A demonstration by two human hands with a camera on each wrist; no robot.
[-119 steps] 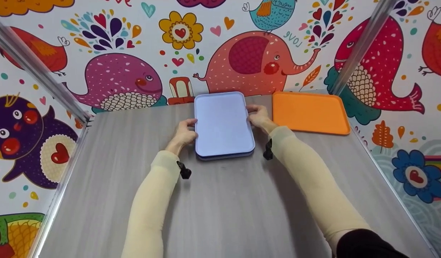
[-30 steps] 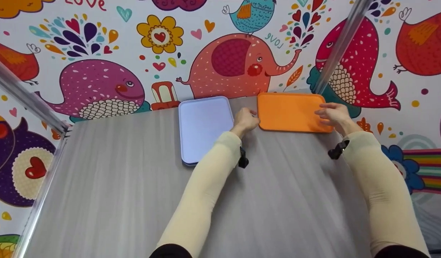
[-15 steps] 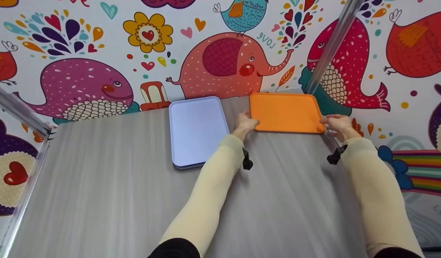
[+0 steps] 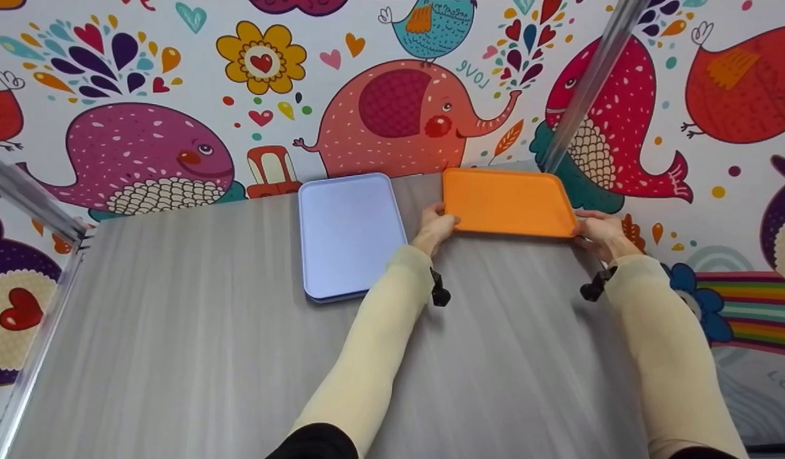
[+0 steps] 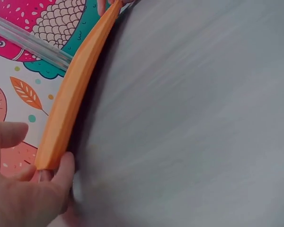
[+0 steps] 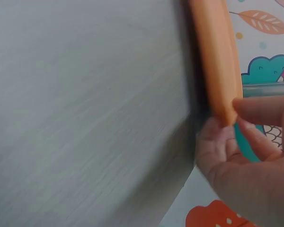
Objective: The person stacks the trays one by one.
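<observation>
An orange rectangular tray (image 4: 510, 204) lies crosswise at the back of the table, near the wall. My left hand (image 4: 435, 231) pinches its left end at the near corner, thumb on top in the head view. At the opposite end, my right hand (image 4: 601, 231) pinches the near right corner between thumb and fingers. Both wrist views show the orange tray's side edge (image 5: 68, 109) with a dark shadow beneath it; whether its far edge touches the table is hidden. Left of it sits a lavender tray (image 4: 347, 233), lengthwise, partly covered by the left sleeve.
Beneath the lavender tray a darker edge (image 4: 331, 299) shows, so it seems stacked on something similar. The grey table (image 4: 194, 331) meets a cartoon-printed wall (image 4: 392, 121) at the back. Metal posts (image 4: 590, 89) stand at its corners.
Both hands have left the sides of the lavender tray and gone right to the orange tray. They now grip its two ends. The head view has shifted right.
</observation>
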